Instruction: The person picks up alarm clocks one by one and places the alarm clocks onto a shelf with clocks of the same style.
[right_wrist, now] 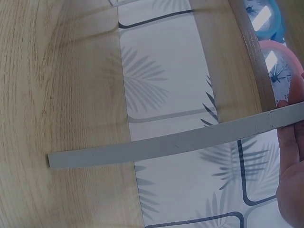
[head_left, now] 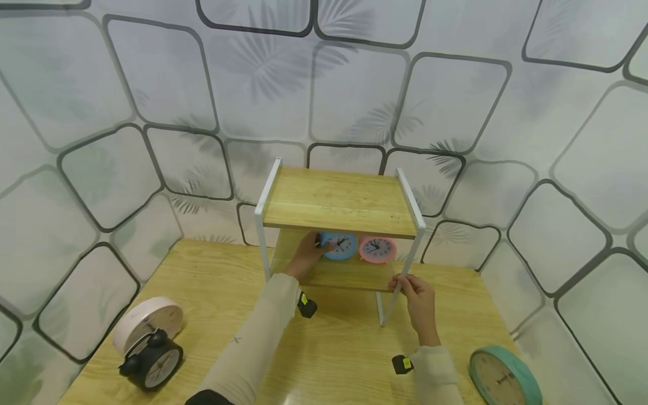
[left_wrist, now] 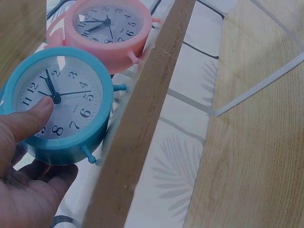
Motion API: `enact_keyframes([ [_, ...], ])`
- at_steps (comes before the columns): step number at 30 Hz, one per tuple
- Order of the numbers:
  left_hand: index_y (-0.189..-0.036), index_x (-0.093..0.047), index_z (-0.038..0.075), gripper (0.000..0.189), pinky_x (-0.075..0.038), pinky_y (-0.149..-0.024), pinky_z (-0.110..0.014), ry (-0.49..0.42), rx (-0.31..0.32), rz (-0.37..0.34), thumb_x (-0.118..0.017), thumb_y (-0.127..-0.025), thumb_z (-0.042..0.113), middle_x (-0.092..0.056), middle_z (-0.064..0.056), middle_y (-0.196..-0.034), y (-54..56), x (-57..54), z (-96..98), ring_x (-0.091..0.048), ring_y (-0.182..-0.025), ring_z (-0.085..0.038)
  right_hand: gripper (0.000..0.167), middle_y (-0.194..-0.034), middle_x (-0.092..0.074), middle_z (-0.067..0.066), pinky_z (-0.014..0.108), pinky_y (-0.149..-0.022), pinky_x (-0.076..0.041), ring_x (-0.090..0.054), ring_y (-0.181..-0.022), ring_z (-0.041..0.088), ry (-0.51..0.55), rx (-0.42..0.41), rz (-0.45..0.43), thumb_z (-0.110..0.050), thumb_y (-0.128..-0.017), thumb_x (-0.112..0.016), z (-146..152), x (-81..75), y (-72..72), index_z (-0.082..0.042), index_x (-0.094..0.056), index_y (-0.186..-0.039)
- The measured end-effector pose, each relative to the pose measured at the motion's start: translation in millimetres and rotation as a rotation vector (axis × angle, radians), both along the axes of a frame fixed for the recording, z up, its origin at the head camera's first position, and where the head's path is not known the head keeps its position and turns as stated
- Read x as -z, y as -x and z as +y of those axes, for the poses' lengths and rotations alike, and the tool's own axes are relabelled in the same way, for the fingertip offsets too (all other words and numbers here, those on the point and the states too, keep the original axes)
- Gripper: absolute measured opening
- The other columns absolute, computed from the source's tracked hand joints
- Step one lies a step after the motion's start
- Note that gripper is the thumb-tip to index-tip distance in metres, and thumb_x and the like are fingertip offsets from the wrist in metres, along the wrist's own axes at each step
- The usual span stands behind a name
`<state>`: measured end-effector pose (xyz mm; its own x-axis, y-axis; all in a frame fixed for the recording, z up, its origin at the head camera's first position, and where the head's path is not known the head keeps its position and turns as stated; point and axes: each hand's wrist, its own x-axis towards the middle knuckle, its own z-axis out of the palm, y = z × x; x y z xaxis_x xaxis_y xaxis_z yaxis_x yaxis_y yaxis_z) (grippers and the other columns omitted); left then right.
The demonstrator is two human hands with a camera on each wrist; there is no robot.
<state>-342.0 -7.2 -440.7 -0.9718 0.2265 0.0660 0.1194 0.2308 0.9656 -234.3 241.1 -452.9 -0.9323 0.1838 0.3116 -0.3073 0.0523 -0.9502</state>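
Observation:
My left hand grips a blue twin-footed alarm clock on the lower board of a small two-tier shelf. In the left wrist view the thumb lies over the clock's front and the other fingers are behind and below it. Right beside it stands a pink alarm clock, which no hand touches. My right hand holds the shelf's pale front right leg near the lower board's corner. Part of its fingers is hidden behind that leg.
On the wooden table, a pale pink clock and a black twin-bell alarm clock stand at the left. A teal clock is at the front right. Patterned wall covering rises close behind the shelf.

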Motion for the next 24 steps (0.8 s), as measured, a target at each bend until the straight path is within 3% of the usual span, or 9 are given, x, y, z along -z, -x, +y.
enact_keyframes([
  [13, -0.138, -0.036, -0.001, 0.058, -0.036, -0.11, -0.044, 0.013, -0.007, -0.008, -0.062, -0.091, 0.022, -0.044, -0.019, -0.14, -0.3, -0.3, 1.6, -0.042, -0.132, -0.033, 0.027, -0.073, -0.07, -0.008, 0.02, -0.074, -0.056, -0.068, -0.069, 0.005, -0.003, 0.009, 0.011, -0.006, -0.094, -0.053, 8.9, 20.4, 11.8, 0.019, -0.062, -0.094],
  [24, -0.137, -0.037, -0.001, 0.057, -0.041, -0.106, -0.043, -0.025, 0.013, -0.014, -0.062, -0.091, 0.02, -0.047, -0.02, -0.137, 1.6, 1.3, 4.3, -0.046, -0.128, -0.034, 0.026, -0.072, -0.07, -0.006, 0.02, -0.074, -0.056, -0.068, -0.068, 0.006, 0.016, -0.011, 0.006, -0.001, -0.094, -0.051, 1.7, 3.5, 2.2, 0.024, -0.058, -0.093],
])
